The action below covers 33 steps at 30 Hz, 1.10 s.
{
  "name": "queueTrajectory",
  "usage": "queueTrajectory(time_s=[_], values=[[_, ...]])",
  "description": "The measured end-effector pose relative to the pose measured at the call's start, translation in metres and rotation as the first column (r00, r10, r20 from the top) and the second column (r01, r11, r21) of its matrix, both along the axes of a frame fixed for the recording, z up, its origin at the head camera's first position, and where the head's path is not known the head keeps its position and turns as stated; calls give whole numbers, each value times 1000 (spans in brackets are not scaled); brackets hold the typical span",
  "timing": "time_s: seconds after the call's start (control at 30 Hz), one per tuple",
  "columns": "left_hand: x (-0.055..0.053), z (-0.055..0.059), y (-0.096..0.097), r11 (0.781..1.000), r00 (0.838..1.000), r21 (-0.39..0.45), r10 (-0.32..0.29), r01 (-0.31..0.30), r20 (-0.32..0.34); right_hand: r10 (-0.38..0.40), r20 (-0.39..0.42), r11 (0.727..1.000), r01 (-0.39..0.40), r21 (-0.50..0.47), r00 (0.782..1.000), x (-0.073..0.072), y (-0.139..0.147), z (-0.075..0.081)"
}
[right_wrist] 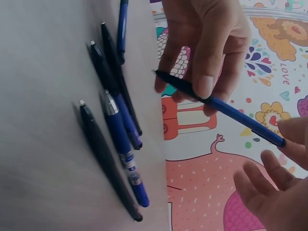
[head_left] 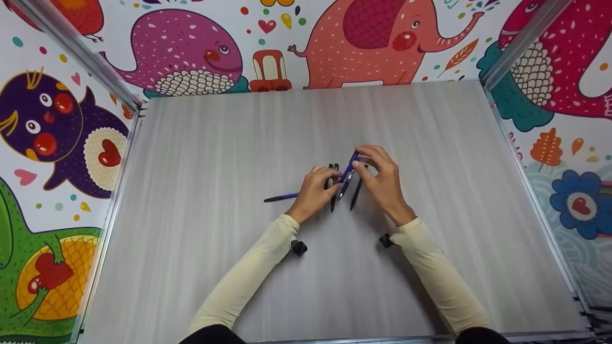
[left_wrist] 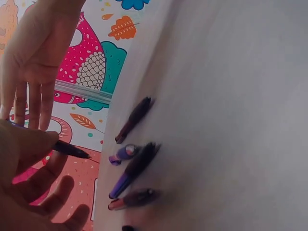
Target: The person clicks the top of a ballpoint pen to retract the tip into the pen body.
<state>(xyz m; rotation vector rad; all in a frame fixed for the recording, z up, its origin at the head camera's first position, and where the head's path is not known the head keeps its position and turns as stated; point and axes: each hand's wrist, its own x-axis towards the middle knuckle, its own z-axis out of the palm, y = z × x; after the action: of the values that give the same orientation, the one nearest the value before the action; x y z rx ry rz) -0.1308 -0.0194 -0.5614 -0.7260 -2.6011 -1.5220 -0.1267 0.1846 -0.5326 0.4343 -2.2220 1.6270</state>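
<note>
A blue pen (right_wrist: 240, 118) with a dark grip is held in the air between both hands, tilted. My left hand (head_left: 315, 191) pinches it near its pointed end, thumb along the grip in the right wrist view. At the opposite end, my right hand (head_left: 382, 184) pinches the pen between thumb and a finger, its other fingers spread. Below lie several pens on the table: a black pen (right_wrist: 103, 159), a blue pen with white bands (right_wrist: 121, 132), a dark-gripped blue pen (right_wrist: 108, 77) and a slim black pen (right_wrist: 126, 91).
Apart from the group, another blue pen (head_left: 282, 197) lies left of my left hand, partly hidden by it. The pale wood-grain table (head_left: 215, 143) is bordered by metal rails and panels printed with cartoon animals. A black wrist device (head_left: 299, 248) sits under the left sleeve.
</note>
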Motion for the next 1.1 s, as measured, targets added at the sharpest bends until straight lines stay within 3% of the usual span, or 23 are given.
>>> queueTrajectory(time_s=[0.1,0.2,0.43,0.53,0.77,0.83,0.97,1.1], values=[[3,2,3,999,999,33,-2,0,43,73,28,997,-72,-34,997,2,-1,5],[6,4,4,995,991,98,-14,1,133,120,45,992,-118,-43,992,3,-1,8],[10,8,5,969,931,246,-81,-9,355,179,63,984,-177,-30,982,4,0,9],[11,8,5,942,885,335,-136,-25,446,207,78,978,-204,-42,975,4,0,9],[14,7,5,830,740,549,-310,-96,597,266,119,963,-258,-76,957,5,2,12],[14,6,5,815,705,570,-344,-104,620,289,131,956,-279,-88,948,5,2,13],[15,7,3,804,636,583,-390,-116,666,336,149,941,-323,-104,930,4,3,13],[17,8,2,776,586,613,-430,-148,686,374,158,926,-359,-119,914,4,4,13]])
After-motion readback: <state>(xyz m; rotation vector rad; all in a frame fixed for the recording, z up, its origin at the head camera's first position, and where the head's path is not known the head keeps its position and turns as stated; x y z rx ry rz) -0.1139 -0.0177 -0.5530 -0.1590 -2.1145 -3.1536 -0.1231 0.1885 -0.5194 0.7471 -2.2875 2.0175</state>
